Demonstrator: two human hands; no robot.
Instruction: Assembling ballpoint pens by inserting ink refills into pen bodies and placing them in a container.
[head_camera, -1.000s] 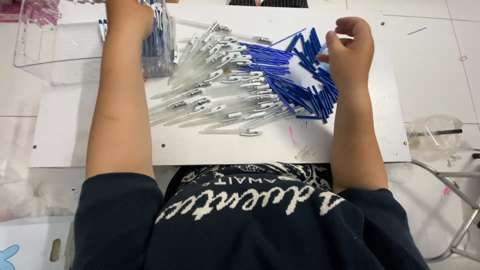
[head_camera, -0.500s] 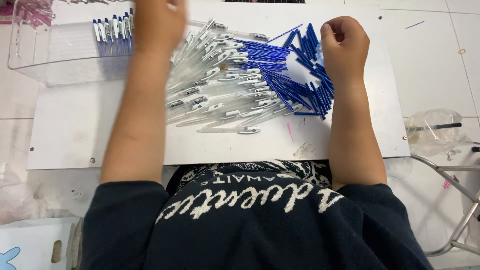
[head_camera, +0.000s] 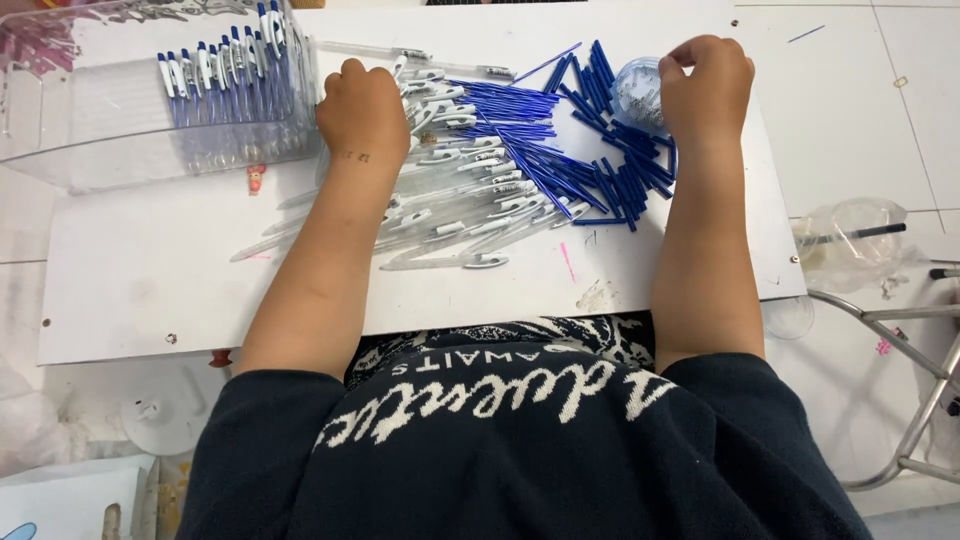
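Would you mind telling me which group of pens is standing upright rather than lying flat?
The assembled pens in the clear box at the left stand upright in a row; the clear barrels and blue refills lie loose on the white board.

The pen barrels are clear glossy plastic with shiny clips, and the blue refills beside them look like smooth plastic too. The bin is transparent, glossy plastic; the white board under everything is matt and scuffed, and the sweater is soft dark knit cloth.
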